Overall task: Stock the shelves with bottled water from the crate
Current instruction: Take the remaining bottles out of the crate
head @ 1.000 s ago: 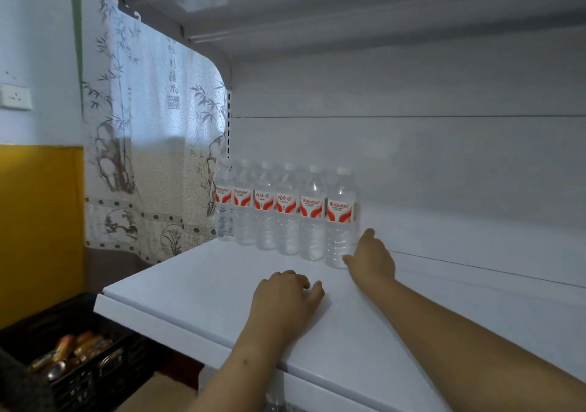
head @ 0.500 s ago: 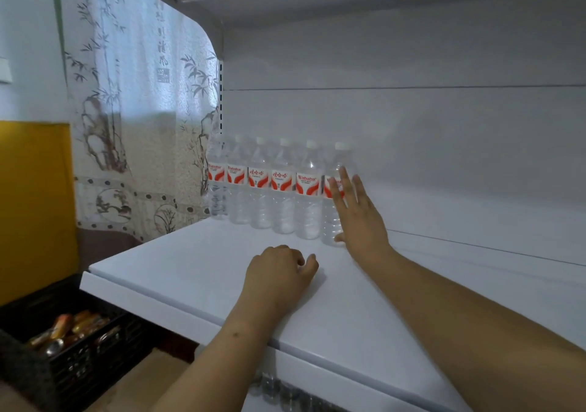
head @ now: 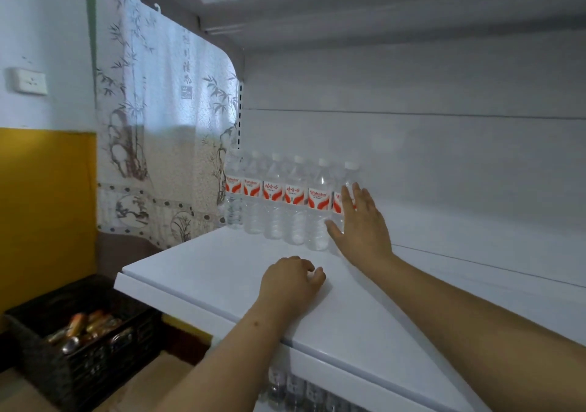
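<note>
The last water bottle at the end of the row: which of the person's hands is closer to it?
Right. The right hand lies flat, fingers straight, against the last bottle in the row. The left hand rests curled on the shelf, nearer its front edge, clear of the bottles.

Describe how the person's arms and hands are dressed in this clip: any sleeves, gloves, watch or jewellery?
Both hands are bare: no gloves on the left hand or the right hand, and no ring shows on the visible fingers. Both forearms are uncovered as far as the frame shows, with no sleeve edge, watch or bracelet in view. The left forearm carries one small dark spot near the wrist.
</note>
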